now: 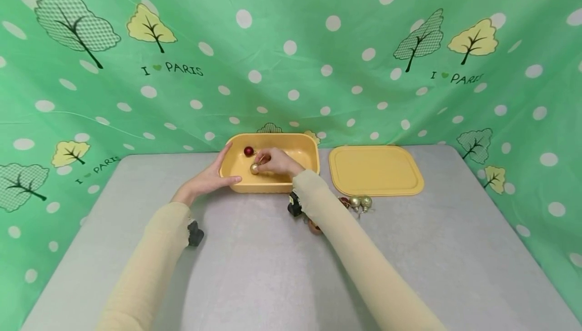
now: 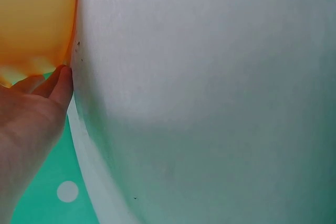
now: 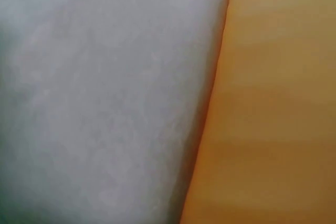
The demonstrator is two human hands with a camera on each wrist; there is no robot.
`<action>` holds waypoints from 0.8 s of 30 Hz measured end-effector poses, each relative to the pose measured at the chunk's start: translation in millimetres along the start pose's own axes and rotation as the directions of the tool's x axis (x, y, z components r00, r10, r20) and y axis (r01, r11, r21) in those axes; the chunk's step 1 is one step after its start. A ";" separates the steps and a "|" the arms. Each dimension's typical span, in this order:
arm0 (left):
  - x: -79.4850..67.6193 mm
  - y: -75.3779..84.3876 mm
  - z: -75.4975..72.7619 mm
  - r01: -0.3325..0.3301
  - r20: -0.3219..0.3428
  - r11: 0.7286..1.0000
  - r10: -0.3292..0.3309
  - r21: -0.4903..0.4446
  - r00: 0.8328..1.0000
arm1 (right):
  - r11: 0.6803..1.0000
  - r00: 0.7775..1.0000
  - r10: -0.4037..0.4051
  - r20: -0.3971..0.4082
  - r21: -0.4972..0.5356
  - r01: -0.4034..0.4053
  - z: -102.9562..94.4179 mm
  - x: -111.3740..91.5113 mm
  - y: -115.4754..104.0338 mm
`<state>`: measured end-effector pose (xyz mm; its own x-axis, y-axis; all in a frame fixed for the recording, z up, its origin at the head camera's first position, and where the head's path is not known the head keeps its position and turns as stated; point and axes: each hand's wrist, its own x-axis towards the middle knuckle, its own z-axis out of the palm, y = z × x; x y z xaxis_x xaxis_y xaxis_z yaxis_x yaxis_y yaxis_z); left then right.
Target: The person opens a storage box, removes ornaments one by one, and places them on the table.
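A yellow plastic box (image 1: 273,188) stands on the table near the back cloth. My left hand (image 1: 210,178) holds its left end, thumb at the front wall and fingers along the left side; the left wrist view shows the fingers (image 2: 62,85) against the outer wall. Reaching over the front rim, my right hand (image 1: 278,162) pinches a small gold Christmas bauble (image 1: 254,169) inside the box. A dark red bauble (image 1: 248,151) lies in the box behind it. The right wrist view shows only the box wall (image 3: 273,103) and table, no hand.
A yellow lid (image 1: 376,170) lies flat to the right of the box. Before it sit gold baubles (image 1: 366,202), a dark red one (image 1: 344,201) and a copper-coloured one (image 1: 314,227), partly hidden by my right sleeve. Green printed cloth (image 1: 291,68) hangs behind the grey table (image 1: 254,270).
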<state>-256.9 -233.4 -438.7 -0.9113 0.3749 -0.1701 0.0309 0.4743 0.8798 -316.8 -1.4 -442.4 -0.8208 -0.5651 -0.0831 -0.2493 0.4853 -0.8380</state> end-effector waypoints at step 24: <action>-16.9 34.5 3.3 -0.009 0.015 1.000 0.009 -0.027 1.000 | 0.967 0.992 -0.116 -0.049 0.221 0.124 -23.7 -25.7 -26.8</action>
<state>-239.1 -220.7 -407.0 -0.9049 0.3909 -0.1683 0.0279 0.4490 0.8931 -301.2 16.0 -405.1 -0.8108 -0.5839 0.0415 -0.2296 0.2519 -0.9401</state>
